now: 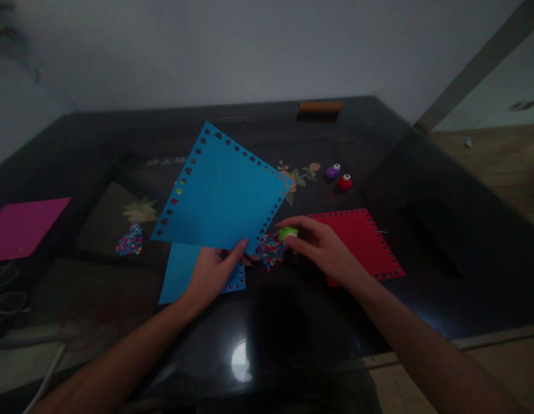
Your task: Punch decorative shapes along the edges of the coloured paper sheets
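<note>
My left hand [219,267] pinches the lower corner of a blue paper sheet [223,190], holding it tilted above the table. Small shapes such as hearts and flowers are punched along the sheet's edges. Between the thumb and fingers of my right hand [318,244] is a green craft punch [288,233], close to the sheet's right edge but apart from it. Beneath lies a second blue sheet [180,270], partly covered by the held one and my left hand. A pile of colourful paper cutouts [270,251] sits between my hands.
A red punched sheet [361,244] lies on the dark glossy table [292,328] at right. Behind it stand a purple punch [333,171] and a red punch [345,182]. Another cutout pile [131,238] and a pink sheet [27,227] are at left. A brown cylindrical object [321,107] rests at the back.
</note>
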{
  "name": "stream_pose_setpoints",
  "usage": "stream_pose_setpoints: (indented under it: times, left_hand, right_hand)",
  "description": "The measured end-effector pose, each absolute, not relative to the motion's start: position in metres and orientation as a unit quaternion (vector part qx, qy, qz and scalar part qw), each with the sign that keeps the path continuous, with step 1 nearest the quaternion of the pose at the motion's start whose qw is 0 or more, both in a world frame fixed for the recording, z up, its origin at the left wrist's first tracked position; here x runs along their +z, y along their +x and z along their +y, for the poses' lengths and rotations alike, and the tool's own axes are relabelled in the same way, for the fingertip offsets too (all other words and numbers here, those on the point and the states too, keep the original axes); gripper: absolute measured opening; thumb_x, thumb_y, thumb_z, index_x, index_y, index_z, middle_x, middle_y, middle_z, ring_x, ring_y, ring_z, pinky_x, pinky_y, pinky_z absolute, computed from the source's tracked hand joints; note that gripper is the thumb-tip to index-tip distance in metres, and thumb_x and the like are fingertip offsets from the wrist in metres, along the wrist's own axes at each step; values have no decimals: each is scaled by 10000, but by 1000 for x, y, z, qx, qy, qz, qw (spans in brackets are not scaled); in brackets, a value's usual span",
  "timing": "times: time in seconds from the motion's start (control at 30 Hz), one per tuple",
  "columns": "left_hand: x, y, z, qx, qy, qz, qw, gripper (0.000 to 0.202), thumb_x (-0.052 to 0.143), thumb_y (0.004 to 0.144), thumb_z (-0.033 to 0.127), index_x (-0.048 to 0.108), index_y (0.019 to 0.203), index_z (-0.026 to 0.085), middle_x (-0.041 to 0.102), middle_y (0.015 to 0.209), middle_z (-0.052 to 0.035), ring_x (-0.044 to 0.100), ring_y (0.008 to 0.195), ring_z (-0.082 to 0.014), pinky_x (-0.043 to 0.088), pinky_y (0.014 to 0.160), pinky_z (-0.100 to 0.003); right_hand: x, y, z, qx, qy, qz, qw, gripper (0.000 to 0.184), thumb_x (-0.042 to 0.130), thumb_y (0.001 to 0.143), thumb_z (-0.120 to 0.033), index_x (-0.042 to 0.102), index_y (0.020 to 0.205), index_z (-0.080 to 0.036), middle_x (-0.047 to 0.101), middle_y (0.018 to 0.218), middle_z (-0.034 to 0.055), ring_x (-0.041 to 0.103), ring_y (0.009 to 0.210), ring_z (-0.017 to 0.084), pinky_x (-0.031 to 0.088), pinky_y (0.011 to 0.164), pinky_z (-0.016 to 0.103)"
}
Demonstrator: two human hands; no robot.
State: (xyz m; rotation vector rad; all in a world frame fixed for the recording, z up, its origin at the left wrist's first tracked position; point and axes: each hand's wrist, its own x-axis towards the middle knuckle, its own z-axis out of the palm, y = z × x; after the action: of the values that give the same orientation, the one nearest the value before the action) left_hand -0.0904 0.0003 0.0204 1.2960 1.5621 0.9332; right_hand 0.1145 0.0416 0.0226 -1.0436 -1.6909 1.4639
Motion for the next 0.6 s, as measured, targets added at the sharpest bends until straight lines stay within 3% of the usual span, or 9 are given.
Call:
stream_pose_setpoints:
  times: [0.13,0.27,0.43,0.6]
  left_hand:
    - [24,-93,1,353,545,644,405,330,538,770,451,589,560,202,682,573,-31,619,545,-189,480,579,-279]
    - [23,-94,0,295,566,674,373,481,496,769,535,568,446,186,651,507,-47,488,409,-143,357,439,-254]
    - [21,-92,0,291,576,676,356,518,470,772,566,610,468,171,611,463,-48,488,427,-149,357,468,-251]
    - [18,-92,1,284,589,667,357,539,459,785,582,601,466,172,602,470,-48,512,460,-161,375,502,-259]
  right_hand:
    - [20,115,43,570,-399,-628,349,362,740,694,-277,608,1021,-196,645,939,28,609,808,155,499,741,324]
    - [19,118,43,531,-417,-633,379,340,715,708,-233,616,1031,-196,652,986,45,619,894,178,498,810,368]
    - [28,124,44,506,-426,-627,411,353,666,749,-244,578,1086,-184,656,1017,66,637,886,179,499,828,390]
    - [42,139,56,452,-438,-633,451,271,629,779,-320,556,993,-169,657,962,77,642,861,187,508,775,360]
